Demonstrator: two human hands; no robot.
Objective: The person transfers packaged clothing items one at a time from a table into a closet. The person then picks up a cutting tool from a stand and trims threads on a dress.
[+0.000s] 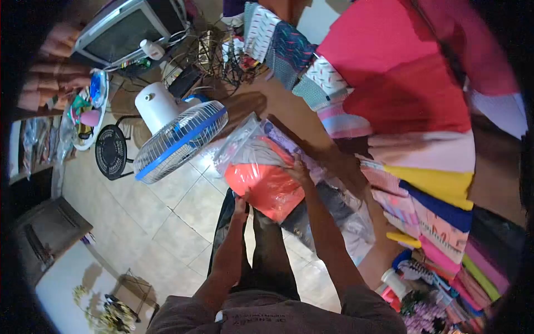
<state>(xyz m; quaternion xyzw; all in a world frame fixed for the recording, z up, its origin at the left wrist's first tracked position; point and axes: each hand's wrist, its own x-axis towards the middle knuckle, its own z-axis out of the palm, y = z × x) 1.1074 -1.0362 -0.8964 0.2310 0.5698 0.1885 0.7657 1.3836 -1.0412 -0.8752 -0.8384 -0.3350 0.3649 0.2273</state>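
Observation:
In front of my legs is a clear plastic bag [266,186] with folded coral-red and grey cloth inside. My left hand [242,204] grips its lower left edge. At its right side, my right hand [299,171] has its fingers closed on the plastic. Behind the bag lies a purple patterned cloth [282,136], also in plastic, partly hidden. To the right, beneath my right forearm, a dark garment in clear plastic [336,207] rests near the edge of a brown surface.
A white and blue fan [181,142] stands left of the bag, with a black stool [111,151] behind it. Several stacked cloths [428,189] fill the right side. A television [125,36] and tangled cables [222,64] are at the back. Tiled floor [183,222] lies below.

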